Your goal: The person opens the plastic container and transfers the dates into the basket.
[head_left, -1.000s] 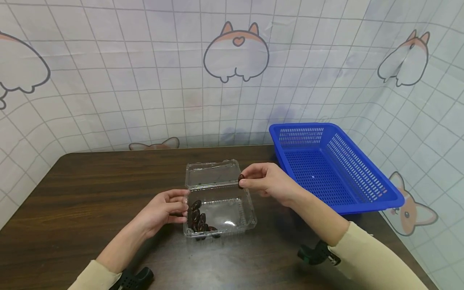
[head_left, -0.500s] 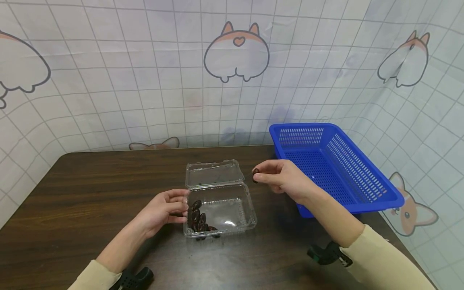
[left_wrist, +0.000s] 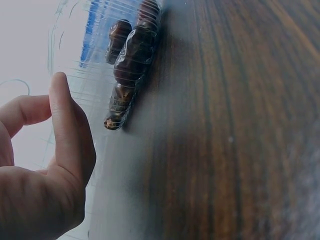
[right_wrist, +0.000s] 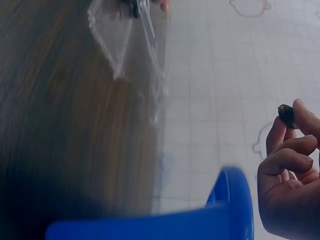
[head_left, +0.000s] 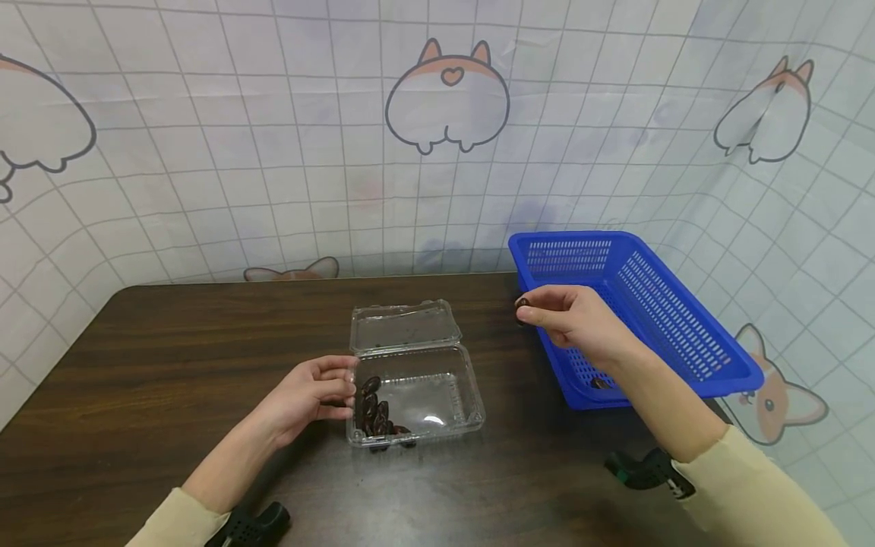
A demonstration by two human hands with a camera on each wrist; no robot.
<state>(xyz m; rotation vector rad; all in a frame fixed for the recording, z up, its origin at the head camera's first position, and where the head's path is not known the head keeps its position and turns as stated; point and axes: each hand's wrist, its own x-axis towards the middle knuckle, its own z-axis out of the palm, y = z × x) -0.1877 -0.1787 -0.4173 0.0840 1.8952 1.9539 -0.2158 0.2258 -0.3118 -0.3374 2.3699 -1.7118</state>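
Note:
In the head view, my right hand (head_left: 581,323) pinches one dark brown date (head_left: 522,311) between thumb and fingertips, above the near-left rim of the blue basket (head_left: 673,315). The right wrist view shows this same date (right_wrist: 286,115) at the fingertips. My left hand (head_left: 307,399) touches the left wall of a clear plastic clamshell box (head_left: 427,395), its fingers fairly straight. Several dates (head_left: 372,410) lie along the left side of that box, and its lid stands open at the back. Inside the basket, something dark like a date (head_left: 600,383) shows near the right forearm.
Box and basket stand on a dark wood-grain table (head_left: 191,334). Behind and to the right hangs a white gridded sheet (head_left: 273,137) with corgi drawings. Each wrist carries a black camera mount, such as the right mount (head_left: 645,469).
My right hand has moved right, from over the box to the basket's rim, with the date still pinched. The dark piece in the basket has come into view. My left hand stays in place.

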